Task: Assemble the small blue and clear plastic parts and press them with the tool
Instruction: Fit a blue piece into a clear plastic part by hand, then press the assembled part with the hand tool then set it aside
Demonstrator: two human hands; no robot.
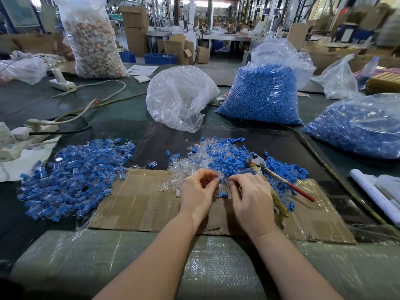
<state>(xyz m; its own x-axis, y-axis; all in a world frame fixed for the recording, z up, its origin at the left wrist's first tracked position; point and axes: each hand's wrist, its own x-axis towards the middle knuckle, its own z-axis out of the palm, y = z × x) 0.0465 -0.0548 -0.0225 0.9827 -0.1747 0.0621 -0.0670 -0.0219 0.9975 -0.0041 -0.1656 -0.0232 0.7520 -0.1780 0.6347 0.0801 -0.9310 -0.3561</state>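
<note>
**Fitting tiny plastic parts by hand**

Left hand (198, 191) and right hand (249, 198), fingers curled, pinching a small blue part (220, 180) over the cardboard sheet (138, 204). Likely light, stiff, slippery; best pinched by its sides. Pliers (279, 176) just right, untouched.

No legible text, labels, numbers anywhere.

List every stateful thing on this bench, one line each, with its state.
left hand: fingers curled, pinching small parts.
right hand: fingers curled on small parts.
pliers: lying unheld on the mixed pile, beside the right hand.
clear bag: slumped, mouth open.
bag of blue parts: upright, full.
left pile: blue-and-clear pieces heaped loose.
cardboard sheet: flat.
</note>
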